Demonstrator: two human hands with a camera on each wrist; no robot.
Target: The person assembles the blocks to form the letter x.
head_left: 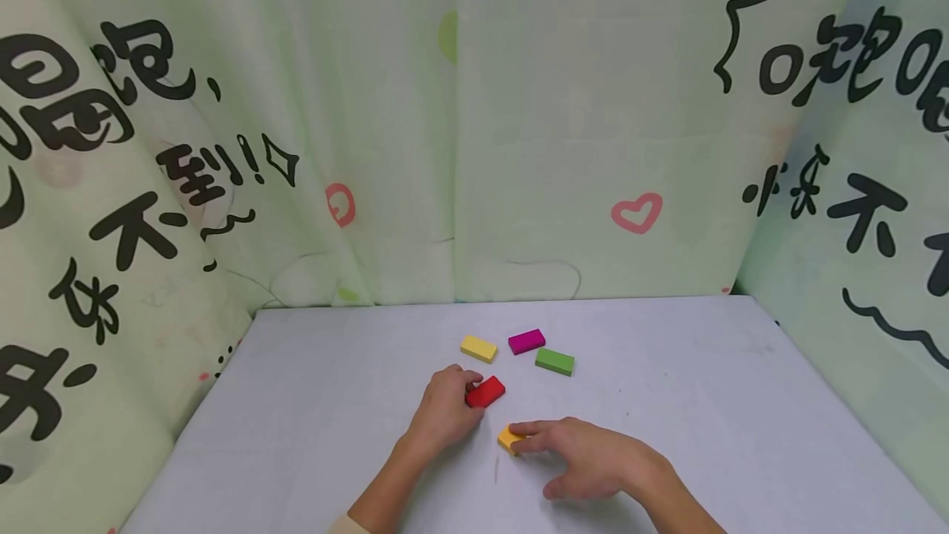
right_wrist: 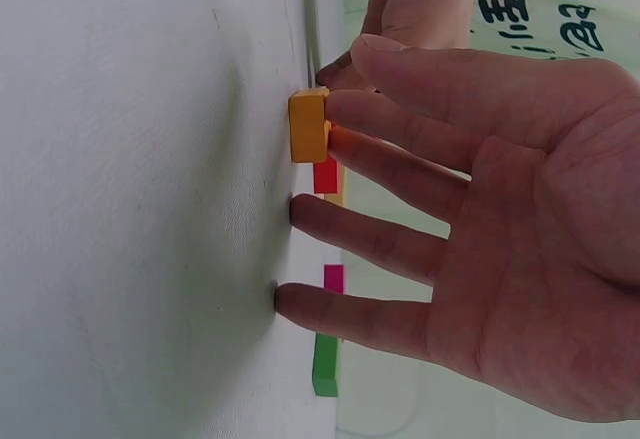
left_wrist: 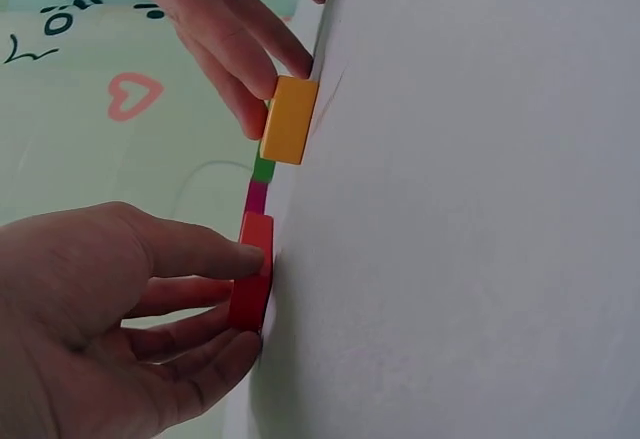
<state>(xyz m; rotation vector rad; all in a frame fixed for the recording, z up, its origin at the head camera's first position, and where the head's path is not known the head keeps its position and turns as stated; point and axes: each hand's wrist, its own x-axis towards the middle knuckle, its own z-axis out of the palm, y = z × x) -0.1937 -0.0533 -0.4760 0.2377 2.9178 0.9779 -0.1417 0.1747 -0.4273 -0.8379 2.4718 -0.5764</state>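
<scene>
With the red block serving as the centre of our clock in the head view, we are seeing black lettering covering a pale green curtain toward ten o'clock. Between eight and nine, a person's left hand is pinching that block between thumb and fingers, the gap matching the block; we cannot tell whether its underside is touching the white tabletop. A yellow block is lying at twelve, near those fingers. At five, an orange block is sitting near the red one, the two standing apart. Between one and two, a magenta block is resting on the tabletop; at two, a green block is lying just beside it. Out at four, we are finding the person's right hand reaching in with fingers straight and parted; fingertips are touching the orange block but are not closing round it.
</scene>
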